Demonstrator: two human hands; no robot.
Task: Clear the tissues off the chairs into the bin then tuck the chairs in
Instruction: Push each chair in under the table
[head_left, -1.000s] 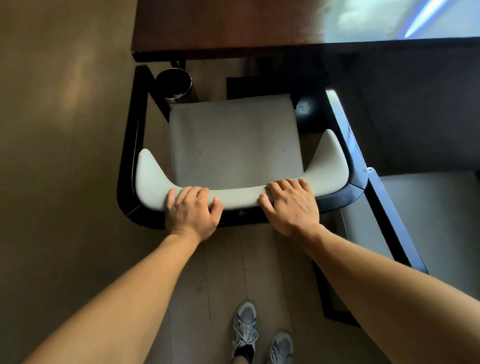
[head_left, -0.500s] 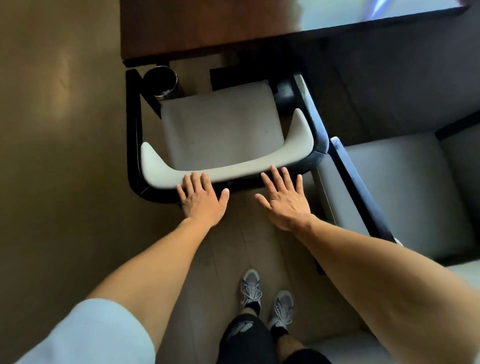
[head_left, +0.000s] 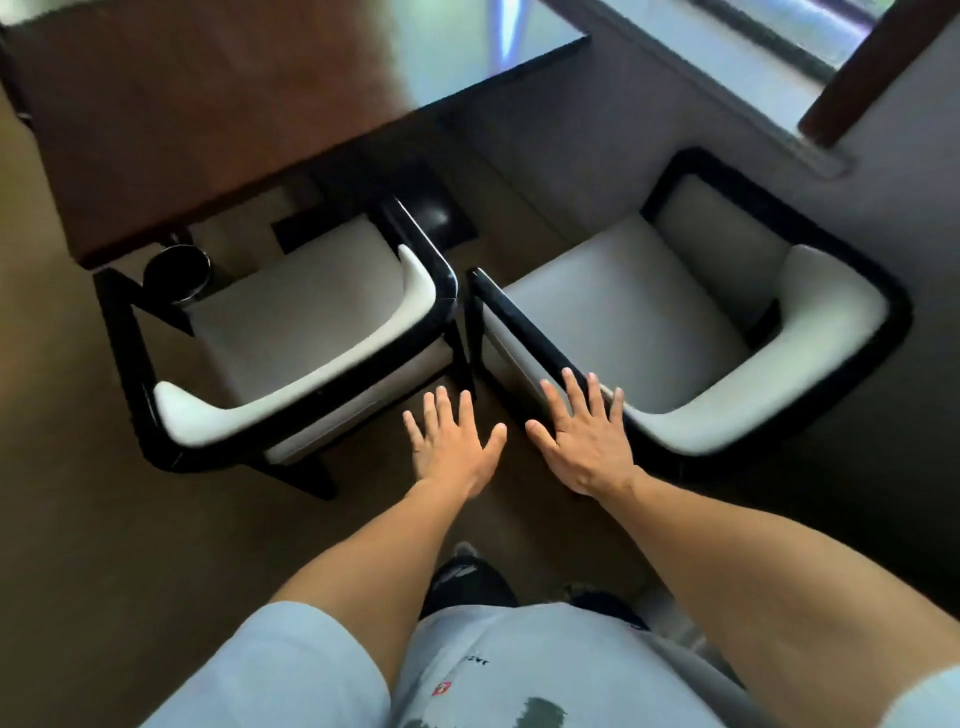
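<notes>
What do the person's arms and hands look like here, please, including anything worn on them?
Both forearms are bare, and the left hand and right hand are bare too: no gloves, rings or watch show. A short, pale blue-grey sleeve covers the left upper arm.

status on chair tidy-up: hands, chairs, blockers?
Left hand and right hand open, holding nothing. Left chair partly under table; right chair not tucked, seat bare. No tissues visible. Bin by left chair.

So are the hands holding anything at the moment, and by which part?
Nothing is held: left hand and right hand are both spread open.
</notes>
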